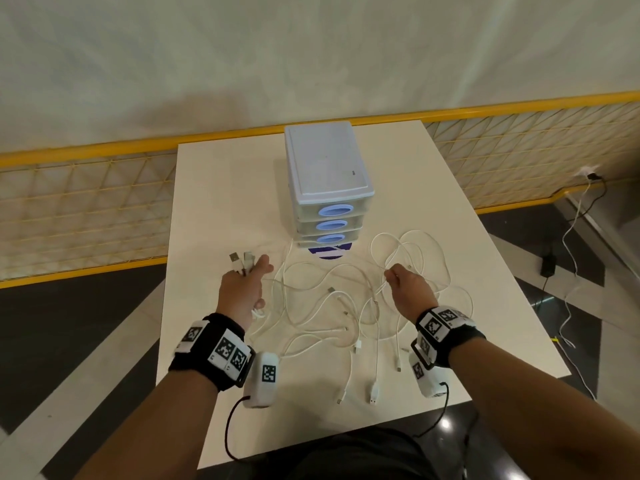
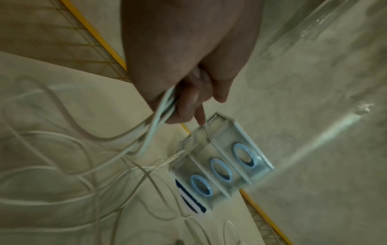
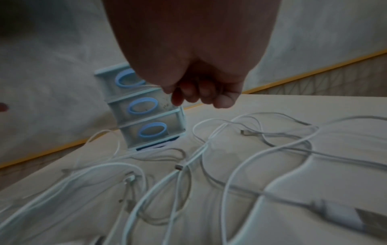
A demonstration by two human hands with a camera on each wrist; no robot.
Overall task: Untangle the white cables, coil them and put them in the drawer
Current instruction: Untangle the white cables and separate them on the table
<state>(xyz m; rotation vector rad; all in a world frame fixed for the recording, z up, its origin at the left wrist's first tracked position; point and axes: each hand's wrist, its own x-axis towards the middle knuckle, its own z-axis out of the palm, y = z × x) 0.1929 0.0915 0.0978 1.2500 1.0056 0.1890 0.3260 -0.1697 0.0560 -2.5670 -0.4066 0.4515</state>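
Plugs (image 1: 239, 260) above left hand (image 1: 242, 289), head view only

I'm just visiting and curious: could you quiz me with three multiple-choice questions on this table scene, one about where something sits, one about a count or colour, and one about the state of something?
1. Where does the drawer unit stand on the table?
A. at the far edge, near the middle
B. at the near left corner
C. on the floor

2. How many drawers with blue handles does it have?
A. one
B. three
C. five

3. What is the left hand doing?
A. lying flat and empty
B. gripping cable ends
C. pulling a drawer open

Answers: 1 A, it stands beyond the cables; 2 B, three blue ovals are stacked on its front; 3 B, plugs stick out of the fist.
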